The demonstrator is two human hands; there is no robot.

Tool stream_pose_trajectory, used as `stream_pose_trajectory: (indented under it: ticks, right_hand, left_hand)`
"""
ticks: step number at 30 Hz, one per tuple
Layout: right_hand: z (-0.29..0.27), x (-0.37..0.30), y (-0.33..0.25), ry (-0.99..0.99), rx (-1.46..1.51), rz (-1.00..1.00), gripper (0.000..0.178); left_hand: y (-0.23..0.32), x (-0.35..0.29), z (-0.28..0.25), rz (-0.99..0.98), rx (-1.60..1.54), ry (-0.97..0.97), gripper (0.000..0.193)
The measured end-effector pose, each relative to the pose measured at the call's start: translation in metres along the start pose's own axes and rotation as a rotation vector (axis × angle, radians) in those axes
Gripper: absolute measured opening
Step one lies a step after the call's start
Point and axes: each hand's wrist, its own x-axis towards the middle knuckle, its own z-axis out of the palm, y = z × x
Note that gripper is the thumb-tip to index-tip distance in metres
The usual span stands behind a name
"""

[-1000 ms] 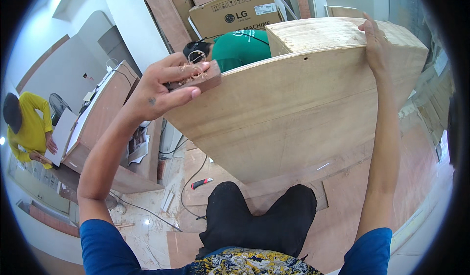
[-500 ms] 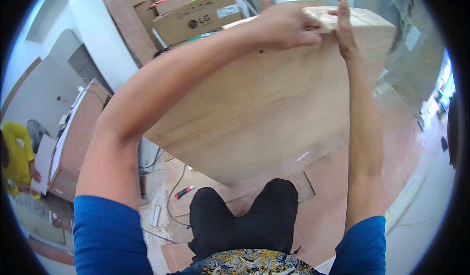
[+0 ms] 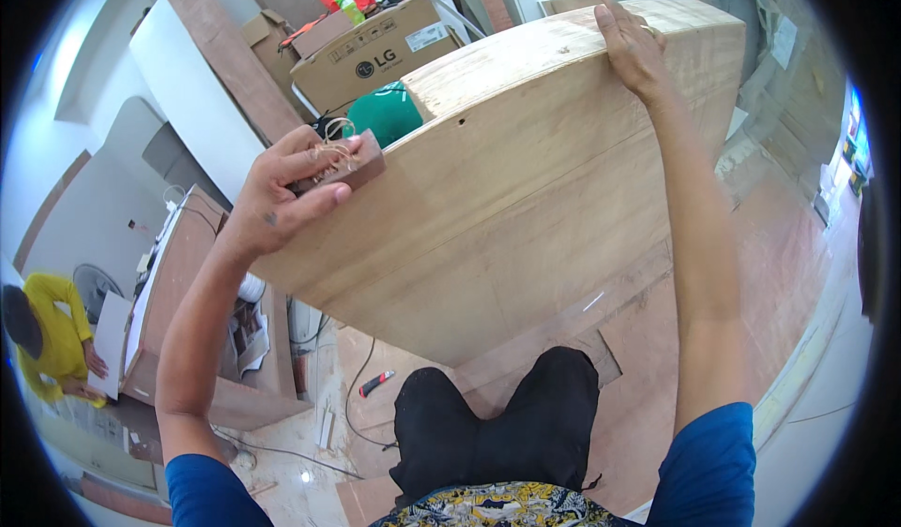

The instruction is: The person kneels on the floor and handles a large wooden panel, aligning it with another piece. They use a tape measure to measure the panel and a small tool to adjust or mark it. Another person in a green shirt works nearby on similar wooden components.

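A large pale plywood box stands tilted before my knees, its long top edge rising to the right. My left hand is closed around a small reddish-brown wooden hand plane. Curly shavings stick out of the plane between my fingers. The plane is at the left end of the panel's upper edge; whether it touches the wood I cannot tell. On the upper right edge, my right hand grips the box, fingers bent over the top. A small dark hole shows in the near face.
A green rounded object and a cardboard carton are behind the box. On the floor lie a red-and-black utility knife and a dark cable. A person in yellow works at far left beside a wooden counter.
My left hand has moved left and down along the top edge, carrying the hand plane, and uncovered the green object. My right hand has shifted slightly left, its fingers now bent over the edge.
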Motion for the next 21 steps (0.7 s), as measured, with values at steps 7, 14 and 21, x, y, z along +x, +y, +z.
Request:
stream_pose_trajectory:
  ticks: [7,14,21]
  right_hand:
    - [-0.016,-0.011,-0.003,0.168,0.282,0.085,0.067]
    - [0.007,0.013,0.011,0.007,0.555,0.100,0.069]
    - [-0.024,-0.003,0.012,-0.123,0.320,0.092,0.062]
  left_hand:
    - [0.030,0.125,0.060,0.253,0.059,0.005,0.051]
    - [0.058,0.293,0.115,0.186,-0.291,0.093,0.054]
    - [0.028,0.162,0.028,-0.031,-0.060,-0.048,0.062]
